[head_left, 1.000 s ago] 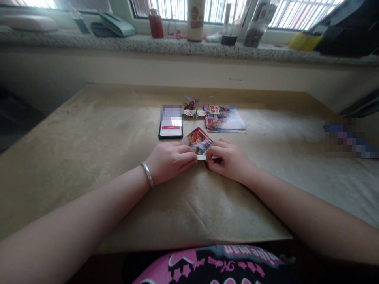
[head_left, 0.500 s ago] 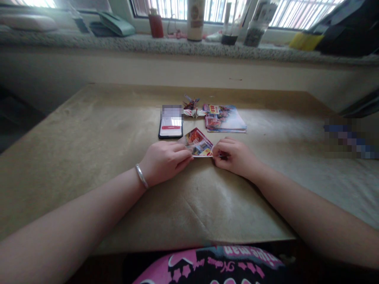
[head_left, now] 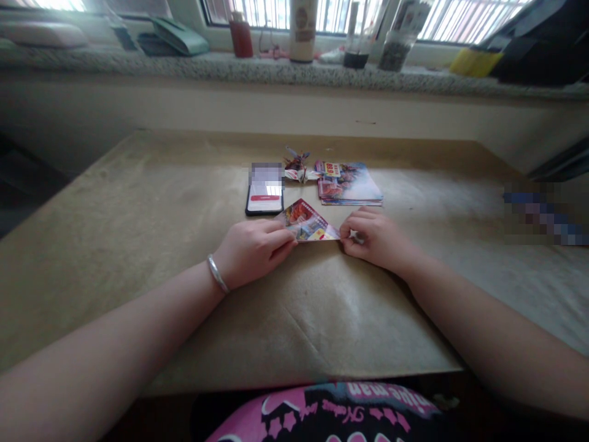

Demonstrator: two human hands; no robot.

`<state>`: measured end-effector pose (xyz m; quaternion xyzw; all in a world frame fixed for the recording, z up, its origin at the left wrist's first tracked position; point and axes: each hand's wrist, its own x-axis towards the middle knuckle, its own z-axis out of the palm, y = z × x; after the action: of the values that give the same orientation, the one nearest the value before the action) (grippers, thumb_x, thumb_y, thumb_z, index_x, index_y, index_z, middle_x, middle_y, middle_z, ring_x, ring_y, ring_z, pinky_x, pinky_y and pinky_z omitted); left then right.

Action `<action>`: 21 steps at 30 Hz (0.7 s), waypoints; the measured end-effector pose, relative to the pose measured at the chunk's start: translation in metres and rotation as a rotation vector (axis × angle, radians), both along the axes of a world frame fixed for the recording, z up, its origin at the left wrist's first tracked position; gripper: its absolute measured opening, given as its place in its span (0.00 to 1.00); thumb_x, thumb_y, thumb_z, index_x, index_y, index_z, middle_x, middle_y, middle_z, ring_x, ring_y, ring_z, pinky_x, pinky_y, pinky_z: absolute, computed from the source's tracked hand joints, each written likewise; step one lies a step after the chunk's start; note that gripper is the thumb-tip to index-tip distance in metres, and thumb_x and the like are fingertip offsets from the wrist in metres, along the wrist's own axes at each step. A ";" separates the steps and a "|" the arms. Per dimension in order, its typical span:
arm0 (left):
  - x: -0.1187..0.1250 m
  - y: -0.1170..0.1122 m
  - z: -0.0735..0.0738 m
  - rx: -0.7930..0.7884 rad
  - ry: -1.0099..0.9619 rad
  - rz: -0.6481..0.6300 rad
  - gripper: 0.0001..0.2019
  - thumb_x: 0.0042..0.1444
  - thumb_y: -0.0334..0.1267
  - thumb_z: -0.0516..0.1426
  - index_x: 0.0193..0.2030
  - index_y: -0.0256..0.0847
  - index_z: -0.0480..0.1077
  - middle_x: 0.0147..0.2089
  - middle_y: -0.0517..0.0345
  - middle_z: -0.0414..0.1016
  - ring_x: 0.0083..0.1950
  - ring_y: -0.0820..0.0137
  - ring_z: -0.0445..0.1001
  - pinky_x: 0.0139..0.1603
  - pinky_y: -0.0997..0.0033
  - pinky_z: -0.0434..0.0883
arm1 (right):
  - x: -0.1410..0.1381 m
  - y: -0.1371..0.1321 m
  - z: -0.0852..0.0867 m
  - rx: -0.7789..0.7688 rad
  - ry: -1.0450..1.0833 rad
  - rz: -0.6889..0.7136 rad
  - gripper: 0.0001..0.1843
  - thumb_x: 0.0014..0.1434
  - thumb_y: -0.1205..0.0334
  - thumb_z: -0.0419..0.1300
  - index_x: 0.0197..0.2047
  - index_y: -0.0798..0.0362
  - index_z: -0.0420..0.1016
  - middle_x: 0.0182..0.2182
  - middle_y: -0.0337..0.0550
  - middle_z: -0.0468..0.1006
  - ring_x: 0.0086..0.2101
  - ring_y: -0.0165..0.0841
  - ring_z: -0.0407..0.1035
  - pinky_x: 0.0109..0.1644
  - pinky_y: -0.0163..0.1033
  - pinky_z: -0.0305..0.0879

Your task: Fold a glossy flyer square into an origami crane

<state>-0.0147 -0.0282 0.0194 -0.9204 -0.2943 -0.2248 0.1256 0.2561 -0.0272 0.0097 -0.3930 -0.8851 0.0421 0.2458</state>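
Below the phone (head_left: 265, 197), left hand (head_left: 251, 250) and right hand (head_left: 377, 239) each pinch the paper (head_left: 306, 222), folded only into a triangle so far.

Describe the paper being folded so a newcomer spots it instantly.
On the brown-paper-covered table, just nearer than the phone, a colourful printed sheet lies folded into a triangle. Unlike the flat stack behind it, the left hand and right hand hold its two ends.

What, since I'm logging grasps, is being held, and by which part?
A folded paper, lying on the table: the left hand holds its left corner, the right hand pinches its right corner.
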 end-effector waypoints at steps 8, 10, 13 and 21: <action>-0.002 0.001 0.000 0.002 0.004 0.018 0.15 0.63 0.40 0.50 0.28 0.39 0.72 0.31 0.57 0.76 0.29 0.74 0.72 0.28 0.75 0.64 | 0.013 0.006 -0.003 -0.019 -0.007 -0.014 0.04 0.49 0.69 0.58 0.26 0.52 0.71 0.25 0.41 0.74 0.31 0.33 0.65 0.37 0.37 0.61; -0.002 0.001 0.000 0.005 0.008 0.012 0.15 0.63 0.40 0.50 0.29 0.39 0.72 0.31 0.58 0.76 0.29 0.74 0.72 0.28 0.75 0.64 | 0.016 0.007 -0.004 -0.026 -0.032 -0.017 0.04 0.49 0.70 0.58 0.26 0.52 0.71 0.25 0.41 0.73 0.30 0.33 0.65 0.37 0.37 0.61; -0.003 0.001 0.001 0.008 -0.007 -0.016 0.14 0.63 0.40 0.51 0.30 0.40 0.73 0.32 0.58 0.77 0.30 0.74 0.73 0.29 0.76 0.65 | 0.021 0.010 -0.004 -0.035 -0.055 -0.040 0.04 0.48 0.70 0.58 0.26 0.52 0.70 0.25 0.41 0.73 0.30 0.33 0.64 0.36 0.37 0.60; -0.004 0.005 -0.002 -0.022 -0.032 -0.127 0.10 0.63 0.40 0.53 0.40 0.45 0.76 0.41 0.61 0.80 0.38 0.73 0.77 0.36 0.75 0.70 | 0.023 0.010 -0.003 -0.129 0.117 -0.161 0.02 0.51 0.67 0.58 0.28 0.52 0.70 0.25 0.39 0.70 0.28 0.30 0.64 0.32 0.36 0.60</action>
<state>-0.0192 -0.0233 0.0177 -0.9348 -0.2397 -0.2438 0.0960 0.2788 -0.0172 0.0067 -0.4747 -0.8303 0.1019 0.2738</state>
